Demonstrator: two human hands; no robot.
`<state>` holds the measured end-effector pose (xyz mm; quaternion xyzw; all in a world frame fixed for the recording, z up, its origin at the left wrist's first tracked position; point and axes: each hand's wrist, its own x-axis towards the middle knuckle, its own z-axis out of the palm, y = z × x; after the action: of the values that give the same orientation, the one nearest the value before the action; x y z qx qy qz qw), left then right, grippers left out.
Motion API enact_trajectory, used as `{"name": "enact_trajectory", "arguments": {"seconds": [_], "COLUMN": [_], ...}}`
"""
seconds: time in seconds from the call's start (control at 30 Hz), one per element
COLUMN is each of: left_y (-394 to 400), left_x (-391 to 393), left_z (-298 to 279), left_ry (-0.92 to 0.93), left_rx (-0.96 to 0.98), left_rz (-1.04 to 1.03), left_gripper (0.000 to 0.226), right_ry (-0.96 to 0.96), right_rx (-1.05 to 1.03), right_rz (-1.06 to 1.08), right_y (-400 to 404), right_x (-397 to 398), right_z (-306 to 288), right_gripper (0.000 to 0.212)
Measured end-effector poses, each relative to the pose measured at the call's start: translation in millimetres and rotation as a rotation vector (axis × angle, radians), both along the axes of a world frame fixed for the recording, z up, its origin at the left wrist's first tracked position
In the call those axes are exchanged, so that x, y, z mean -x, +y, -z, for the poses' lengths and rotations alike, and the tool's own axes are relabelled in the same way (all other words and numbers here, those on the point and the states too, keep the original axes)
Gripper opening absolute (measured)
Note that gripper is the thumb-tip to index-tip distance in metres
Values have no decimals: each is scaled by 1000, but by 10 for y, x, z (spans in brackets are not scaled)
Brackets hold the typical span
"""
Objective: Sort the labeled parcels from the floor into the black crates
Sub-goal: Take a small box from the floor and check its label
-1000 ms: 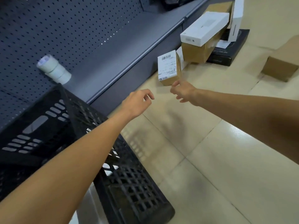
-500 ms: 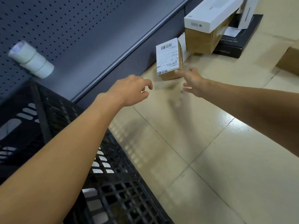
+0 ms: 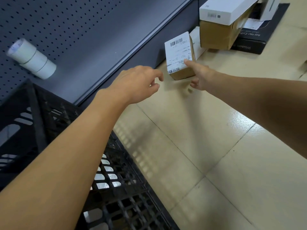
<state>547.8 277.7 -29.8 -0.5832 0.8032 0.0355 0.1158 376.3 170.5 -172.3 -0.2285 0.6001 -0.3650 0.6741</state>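
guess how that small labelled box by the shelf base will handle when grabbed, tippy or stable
The small labelled box stands on a narrow face, so a push from the right hand could topple it. Its cardboard looks stiff and probably light.

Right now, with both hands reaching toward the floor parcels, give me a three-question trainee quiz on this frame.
1. True or false: the right hand touches the small labeled parcel with a fingertip.
2. What rests on the brown carton behind that parcel? A) a white box B) a tape roll C) a crate
3. Fill in: the left hand holds ____.

Key: 1 true; 2 A, the white box; 3 nothing, and it hangs short of the parcel, above the floor beside the black crate.
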Motion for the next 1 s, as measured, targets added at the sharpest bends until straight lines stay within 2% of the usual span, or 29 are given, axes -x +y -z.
{"name": "enact_trajectory", "arguments": {"seconds": [0.13, 0.37, 0.57, 0.8, 0.9, 1.0], "left_y": [6, 37, 129, 434, 613, 813], "left_x": [13, -5, 44, 346, 466, 615], "left_z": [-9, -30, 19, 18, -42, -113], "left_ry": [0, -9, 70, 162, 209, 221], "left_rx": [-1, 94, 194, 291, 303, 272], "left_rz": [9, -22, -111, -135, -173, -208], "left_gripper": [30, 29, 32, 32, 30, 31], "right_ry": [33, -122, -112, 56, 81, 86], "right_rx": [44, 102, 231, 423, 459, 518], "right_rz": [9, -72, -220, -390, -554, -708], "right_y": [10, 407, 584, 779, 905, 1033], "right_x": [49, 113, 390, 629, 708, 732], "right_z": [64, 189, 48, -265, -453, -697], "right_gripper": [84, 87, 43, 57, 38, 32]}}
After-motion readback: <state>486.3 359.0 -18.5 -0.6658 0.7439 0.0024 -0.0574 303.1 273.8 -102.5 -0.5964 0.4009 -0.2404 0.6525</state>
